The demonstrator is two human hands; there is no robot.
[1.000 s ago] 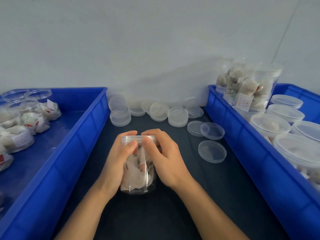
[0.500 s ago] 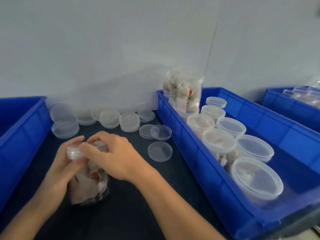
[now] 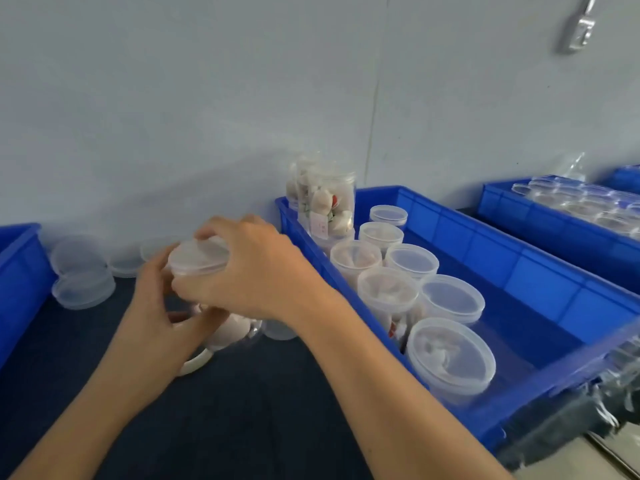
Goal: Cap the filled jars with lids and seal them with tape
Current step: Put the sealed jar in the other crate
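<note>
A clear jar [image 3: 228, 332] filled with white packets is lifted off the dark table [image 3: 214, 417] between both hands. A translucent lid [image 3: 197, 256] sits on its top. My right hand [image 3: 256, 275] curls over the lid and the jar's upper part. My left hand [image 3: 156, 323] grips the jar's body from the left and below. Most of the jar is hidden by my fingers. No tape is in view.
A blue bin [image 3: 519, 296] on the right holds several capped jars [image 3: 450, 355] and a stacked jar [image 3: 329, 202]. Loose lids [image 3: 83, 282] lie by the wall. Another blue bin [image 3: 19, 271] stands at the left, and a third [image 3: 561, 220] with jars at far right.
The camera has swung right, showing more of the right bin. The jar has risen off the table and moved right, both hands still holding it.
</note>
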